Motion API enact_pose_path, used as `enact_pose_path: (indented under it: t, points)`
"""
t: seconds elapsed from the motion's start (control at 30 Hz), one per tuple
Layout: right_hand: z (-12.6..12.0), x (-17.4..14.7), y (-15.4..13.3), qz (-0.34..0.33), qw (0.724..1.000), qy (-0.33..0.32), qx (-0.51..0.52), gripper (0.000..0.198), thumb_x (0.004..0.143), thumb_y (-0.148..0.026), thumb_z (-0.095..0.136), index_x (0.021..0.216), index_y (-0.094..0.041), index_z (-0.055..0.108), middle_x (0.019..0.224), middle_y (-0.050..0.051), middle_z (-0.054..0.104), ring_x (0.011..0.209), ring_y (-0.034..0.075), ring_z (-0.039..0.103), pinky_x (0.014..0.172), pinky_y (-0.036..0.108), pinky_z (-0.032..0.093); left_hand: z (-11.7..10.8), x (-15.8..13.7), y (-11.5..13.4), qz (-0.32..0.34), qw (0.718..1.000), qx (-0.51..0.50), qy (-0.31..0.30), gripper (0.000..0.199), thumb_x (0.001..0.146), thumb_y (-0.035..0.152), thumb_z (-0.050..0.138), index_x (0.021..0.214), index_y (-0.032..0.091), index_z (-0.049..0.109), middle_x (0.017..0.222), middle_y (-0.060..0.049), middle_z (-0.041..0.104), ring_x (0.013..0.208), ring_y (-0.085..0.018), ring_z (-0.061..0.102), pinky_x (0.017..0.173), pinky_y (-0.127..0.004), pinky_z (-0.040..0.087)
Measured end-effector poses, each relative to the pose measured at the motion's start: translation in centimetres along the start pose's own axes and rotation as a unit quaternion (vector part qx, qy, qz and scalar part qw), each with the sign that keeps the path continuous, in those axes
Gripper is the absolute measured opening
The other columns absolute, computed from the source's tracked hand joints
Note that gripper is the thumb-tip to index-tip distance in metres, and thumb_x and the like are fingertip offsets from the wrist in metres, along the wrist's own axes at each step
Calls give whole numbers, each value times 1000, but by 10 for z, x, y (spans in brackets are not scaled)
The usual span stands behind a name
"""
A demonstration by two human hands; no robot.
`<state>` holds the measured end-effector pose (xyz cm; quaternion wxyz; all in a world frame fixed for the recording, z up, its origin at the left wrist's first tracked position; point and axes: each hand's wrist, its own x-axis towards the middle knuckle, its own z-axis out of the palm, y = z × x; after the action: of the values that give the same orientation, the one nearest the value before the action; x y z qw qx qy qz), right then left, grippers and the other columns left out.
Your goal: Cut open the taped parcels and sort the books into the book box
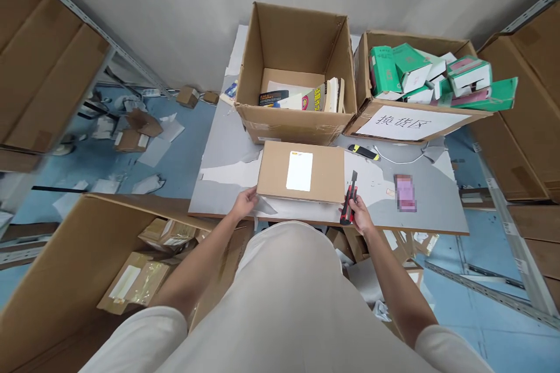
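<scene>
A closed cardboard box (275, 169) with a white label (300, 171) on top lies near the front edge of the table. At its front left corner, my left hand (245, 203) grips the side with fingers bent round the edge. My right hand (361, 215) is closed around a red and black utility knife (349, 204), held just off the box's right side. The knife's blade is out and points away from me. Behind the box, a yellow and black cutter (364, 152) lies on the tabletop.
Two open cartons stand at the back: one carton (297, 119) with several books, another (362, 78) heaped with green boxes. A blurred pink item (406, 193) lies on the table (441, 210) at right. Below left, a large carton (65, 262) holds taped parcels (142, 280).
</scene>
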<state>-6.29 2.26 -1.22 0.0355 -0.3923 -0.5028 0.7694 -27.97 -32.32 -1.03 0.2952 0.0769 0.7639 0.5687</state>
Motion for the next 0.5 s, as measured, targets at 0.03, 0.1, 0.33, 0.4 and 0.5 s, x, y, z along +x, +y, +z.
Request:
enact_pose_path:
  t: [0.03,0.1,0.33,0.4,0.5]
  points:
    - [3,-2,3,-1,1000,2,2,57,62,-58,74,103,-28,49,102,-1,66,79,14,65,76,36,57,3,-2,-2,-6,1000,0,-7,77,52,66,73,106,11,66,112,-17,69,109,-29,63,99,-41,46]
    - [10,-5,6,-14,1000,7,14,53,64,-57,74,100,-27,50,91,-4,65,70,11,63,77,35,57,8,-3,-3,-15,1000,2,-7,74,52,69,71,100,12,68,103,-16,72,104,-29,65,96,-43,48]
    - [9,-22,-12,-73,997,10,39,49,66,-52,75,102,-26,53,91,-2,67,83,14,67,85,34,54,3,-19,35,23,998,49,37,69,64,67,66,104,11,70,108,-13,71,101,-28,65,93,-42,49]
    - [4,-27,-24,-91,995,-2,37,50,67,-51,76,105,-28,53,101,0,69,90,15,67,86,35,54,-2,-23,51,39,994,81,62,65,68,64,64,104,11,71,106,-12,72,97,-27,66,87,-38,51]
    - [5,-30,-44,-104,994,-17,22,48,71,-51,73,108,-28,52,112,4,68,94,16,66,86,36,54,-4,-19,72,47,987,128,90,56,74,61,60,95,11,74,92,-9,75,83,-23,67,76,-32,52]
